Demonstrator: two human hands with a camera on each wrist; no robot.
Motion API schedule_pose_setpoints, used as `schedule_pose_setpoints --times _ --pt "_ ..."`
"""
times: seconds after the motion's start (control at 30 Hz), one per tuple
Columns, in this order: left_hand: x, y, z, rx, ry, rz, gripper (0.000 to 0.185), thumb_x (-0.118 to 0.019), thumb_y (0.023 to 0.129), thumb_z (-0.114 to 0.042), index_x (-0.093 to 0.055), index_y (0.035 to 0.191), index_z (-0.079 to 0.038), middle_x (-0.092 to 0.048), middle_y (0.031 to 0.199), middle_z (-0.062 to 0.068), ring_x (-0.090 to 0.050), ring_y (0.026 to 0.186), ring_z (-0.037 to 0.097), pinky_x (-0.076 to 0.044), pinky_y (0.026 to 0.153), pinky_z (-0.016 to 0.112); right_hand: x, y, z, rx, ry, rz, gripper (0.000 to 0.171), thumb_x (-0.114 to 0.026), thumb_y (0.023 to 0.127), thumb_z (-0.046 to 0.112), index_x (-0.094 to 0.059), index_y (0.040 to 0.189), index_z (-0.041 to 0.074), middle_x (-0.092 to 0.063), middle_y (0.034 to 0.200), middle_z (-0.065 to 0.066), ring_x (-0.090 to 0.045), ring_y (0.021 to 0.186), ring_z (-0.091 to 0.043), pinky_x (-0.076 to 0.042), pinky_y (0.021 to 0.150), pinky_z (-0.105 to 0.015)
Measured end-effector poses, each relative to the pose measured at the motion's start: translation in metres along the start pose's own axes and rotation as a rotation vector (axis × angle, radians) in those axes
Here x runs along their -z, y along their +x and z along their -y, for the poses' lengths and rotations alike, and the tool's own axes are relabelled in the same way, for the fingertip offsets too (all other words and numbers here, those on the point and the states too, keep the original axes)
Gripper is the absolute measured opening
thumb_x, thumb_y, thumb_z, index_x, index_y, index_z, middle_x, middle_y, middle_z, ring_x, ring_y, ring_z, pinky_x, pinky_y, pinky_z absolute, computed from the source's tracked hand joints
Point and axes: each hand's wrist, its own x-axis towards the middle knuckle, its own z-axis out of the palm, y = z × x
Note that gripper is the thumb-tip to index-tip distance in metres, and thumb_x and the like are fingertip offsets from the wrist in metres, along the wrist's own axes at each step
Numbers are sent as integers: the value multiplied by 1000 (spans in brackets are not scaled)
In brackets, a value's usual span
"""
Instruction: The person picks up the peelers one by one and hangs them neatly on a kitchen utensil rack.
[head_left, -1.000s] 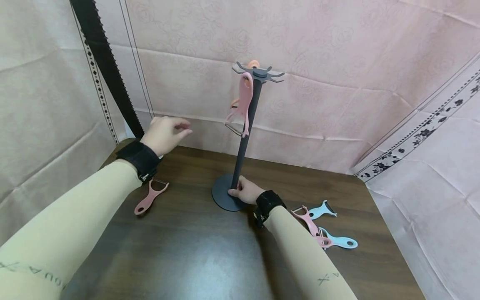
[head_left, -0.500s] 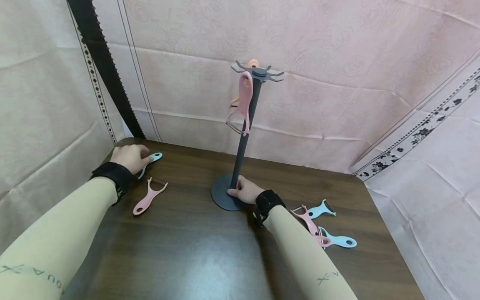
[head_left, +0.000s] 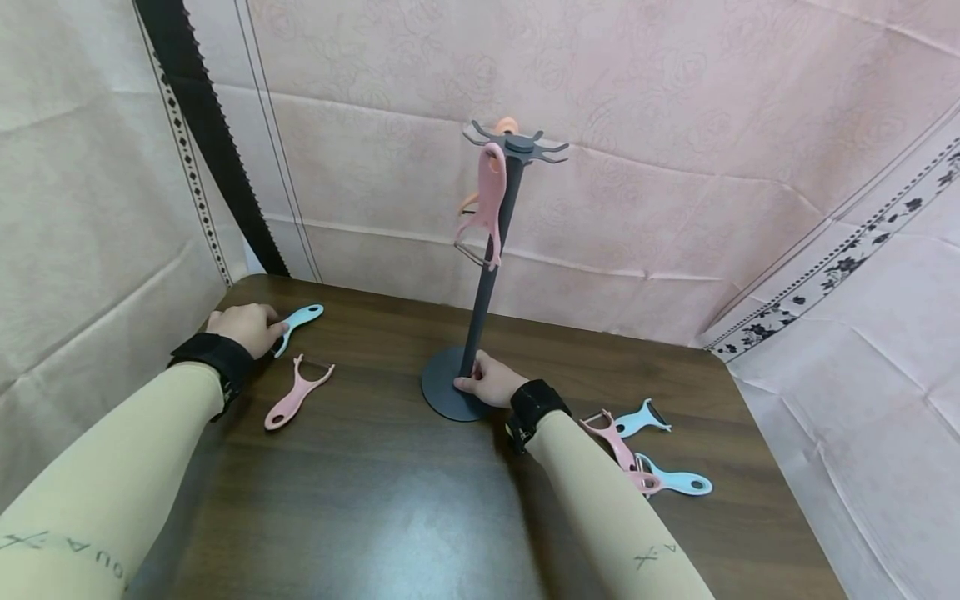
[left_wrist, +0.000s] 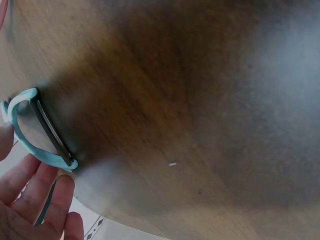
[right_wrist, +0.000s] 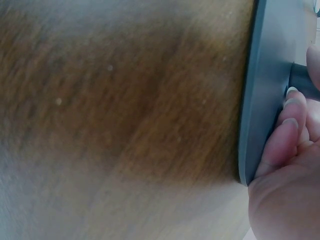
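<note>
Left hand (head_left: 243, 327) curls on the light, stiff blue peeler (head_left: 300, 320), best pinched by handle, blade sharp; right hand (head_left: 491, 385) grips stand pole (head_left: 486, 283) on worktop (head_left: 390, 500).

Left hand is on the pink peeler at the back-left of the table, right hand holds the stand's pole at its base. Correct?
Not quite. The left hand is on the blue peeler, not the pink peeler, which lies untouched just beside it; the head view shows this. The rest holds: the right hand holds the stand by its pole at the base.
</note>
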Motion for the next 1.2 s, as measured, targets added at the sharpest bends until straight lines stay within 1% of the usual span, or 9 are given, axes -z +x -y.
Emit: schedule_pose_setpoints --times 0.17,0.33,0.53,0.83,0.97,1.2 --pt "-4 3 0 -9 3 -5 40 -56 96 -30 -63 113 6 -62 112 28 -57 96 47 -32 79 59 0 -1 0 -5 11 -3 26 -63 95 33 -48 99 12 -50 85 -3 -51 82 -20 -37 69 -30" --pt "-6 4 1 -12 -4 5 41 -57 95 -31 -63 112 6 -63 111 28 -57 95 45 -31 79 60 0 -1 0 -10 15 0 27 -63 95 34 -48 99 12 -50 85 -3 -51 82 -21 -37 68 -30" --pt "-6 5 1 -15 -15 17 41 -59 95 -31 -63 113 5 -63 111 27 -57 94 44 -31 78 58 1 -1 0 -14 4 2 28 -63 94 35 -47 99 12 -50 86 -4 -51 82 -21 -37 68 -30" --pt "-4 7 0 -16 -21 49 42 -62 93 -31 -63 113 6 -62 112 28 -57 95 45 -31 79 59 1 -2 1 -21 12 5 28 -62 95 35 -48 99 12 -51 86 -4 -51 82 -22 -36 68 -31" --pt "-2 5 -4 -13 -29 50 41 -65 91 -31 -64 110 6 -64 109 26 -58 93 43 -31 79 58 1 -3 2 -22 17 8 27 -63 95 34 -48 100 12 -52 87 -4 -52 83 -21 -37 68 -31" --pt "-2 7 -3 -22 -53 49 37 -68 89 -31 -67 101 3 -67 92 16 -58 86 36 -30 79 59 1 -4 3 -11 8 -1 27 -63 95 33 -48 99 11 -51 85 -4 -51 80 -21 -37 67 -30"
